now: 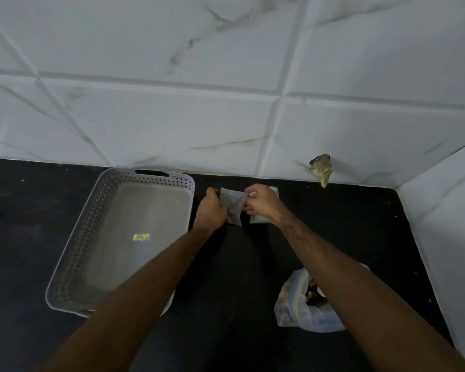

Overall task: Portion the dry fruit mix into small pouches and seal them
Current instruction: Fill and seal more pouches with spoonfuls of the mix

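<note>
A small clear pouch (234, 204) is held up over the black counter near the wall. My left hand (211, 208) grips its left edge and my right hand (261, 201) pinches its top right edge. More small pouches (261, 218) lie flat on the counter under my right hand, partly hidden by it. A large clear zip bag of dry fruit mix (304, 304) sits open at the lower right, partly covered by my right forearm.
A grey perforated plastic basket (97, 218) with a yellow sticker inside stands on the left of the black counter (226, 277). White marble-look tiled walls rise behind and at the right. A crumpled scrap (322, 167) sticks to the wall at the corner.
</note>
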A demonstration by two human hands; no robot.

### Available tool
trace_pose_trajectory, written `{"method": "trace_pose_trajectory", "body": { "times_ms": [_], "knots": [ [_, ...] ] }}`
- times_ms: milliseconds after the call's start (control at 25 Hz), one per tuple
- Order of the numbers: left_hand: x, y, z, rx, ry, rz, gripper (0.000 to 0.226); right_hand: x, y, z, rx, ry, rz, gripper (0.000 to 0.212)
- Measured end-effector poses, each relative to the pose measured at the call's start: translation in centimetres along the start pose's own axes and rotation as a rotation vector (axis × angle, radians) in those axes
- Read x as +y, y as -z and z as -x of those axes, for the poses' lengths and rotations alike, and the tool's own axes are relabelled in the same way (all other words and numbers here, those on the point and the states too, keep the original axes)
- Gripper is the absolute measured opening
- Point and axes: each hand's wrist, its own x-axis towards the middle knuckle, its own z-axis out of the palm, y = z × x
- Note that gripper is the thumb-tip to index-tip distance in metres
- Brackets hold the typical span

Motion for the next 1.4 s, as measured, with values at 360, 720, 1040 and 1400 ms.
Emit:
{"method": "trace_pose_trajectory", "body": {
  "times_ms": [360,720,1040,1400],
  "knots": [
    [-0.2,0.0,3.2,0.081,-0.389,-0.285,0.047,2.6,8.5,2.0,0.253,0.006,0.279,0.009],
    [3.1,-3.8,4.0,-0.219,-0.481,-0.587,0.044,4.2,6.2,2.0,0.217,-0.119,0.414,0.023],
    [2.7,-4.2,5.3,-0.197,-0.516,-0.476,0.047,4.2,5.9,3.4,0.220,-0.077,0.250,0.033],
    [4.1,0.3,9.6,-0.191,-0.195,0.539,0.041,2.3,6.9,15.4,0.134,0.135,-0.073,0.024]
  ]
}}
